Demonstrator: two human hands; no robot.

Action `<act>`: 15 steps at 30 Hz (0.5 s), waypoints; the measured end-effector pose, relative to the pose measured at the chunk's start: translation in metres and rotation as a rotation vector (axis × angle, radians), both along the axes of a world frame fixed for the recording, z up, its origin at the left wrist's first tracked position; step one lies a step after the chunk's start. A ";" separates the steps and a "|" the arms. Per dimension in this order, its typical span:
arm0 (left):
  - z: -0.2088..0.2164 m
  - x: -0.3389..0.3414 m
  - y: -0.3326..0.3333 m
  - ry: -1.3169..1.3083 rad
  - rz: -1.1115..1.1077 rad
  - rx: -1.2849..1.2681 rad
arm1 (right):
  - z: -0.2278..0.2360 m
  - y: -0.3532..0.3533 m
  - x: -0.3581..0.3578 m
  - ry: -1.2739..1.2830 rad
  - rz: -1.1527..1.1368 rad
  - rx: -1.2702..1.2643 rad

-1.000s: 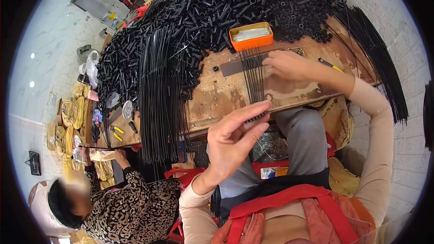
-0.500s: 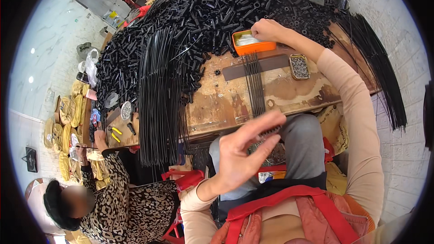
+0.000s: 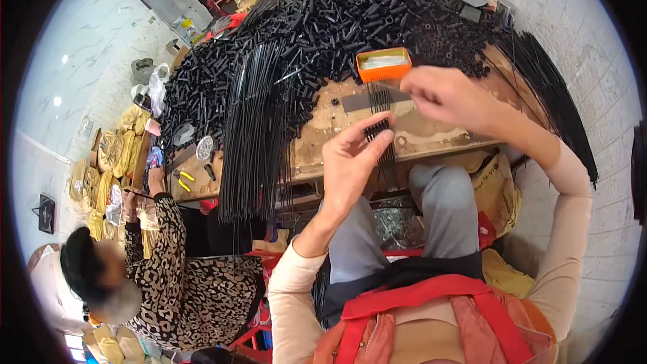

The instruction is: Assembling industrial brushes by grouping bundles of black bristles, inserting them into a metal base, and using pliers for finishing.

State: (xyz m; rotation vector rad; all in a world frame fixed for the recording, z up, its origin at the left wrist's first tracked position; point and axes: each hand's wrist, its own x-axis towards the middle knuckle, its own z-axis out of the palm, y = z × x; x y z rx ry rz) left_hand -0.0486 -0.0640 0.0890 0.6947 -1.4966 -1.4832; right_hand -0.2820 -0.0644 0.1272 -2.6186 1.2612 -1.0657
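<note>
My left hand (image 3: 354, 152) pinches a small black ribbed piece (image 3: 379, 128) between thumb and fingers, above the table's near edge. Its exact kind is too small to tell. Behind it, a row of thin black rods (image 3: 380, 98) lies across a dark flat strip (image 3: 357, 102). My right hand (image 3: 441, 98) is blurred, its fingers curled together, a little right of the left hand. A faint thin line shows by its fingertips, but what they hold cannot be made out. Just beyond is an orange box (image 3: 384, 74) with thin silvery pins inside.
A large heap of black tubular parts (image 3: 323, 34) covers the far table. Bundles of long black rods (image 3: 253, 141) overhang at left and at far right (image 3: 559, 101). Yellow-handled pliers (image 3: 184, 180) lie near a round dish (image 3: 205, 148). A co-worker in a patterned top (image 3: 202, 296) sits at left.
My right hand has come away from the orange box, back toward me. My left hand has risen and moved forward over the table edge with the black ribbed piece. The view has shifted slightly.
</note>
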 end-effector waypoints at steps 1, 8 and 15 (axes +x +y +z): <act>0.002 0.000 -0.001 0.008 -0.008 0.014 | 0.002 0.019 0.005 0.058 0.024 -0.120; 0.002 -0.005 -0.008 0.130 -0.027 0.027 | 0.004 0.063 0.021 0.430 -0.241 -0.105; 0.005 0.000 -0.008 0.119 -0.032 0.050 | 0.003 0.064 0.025 0.445 -0.227 -0.041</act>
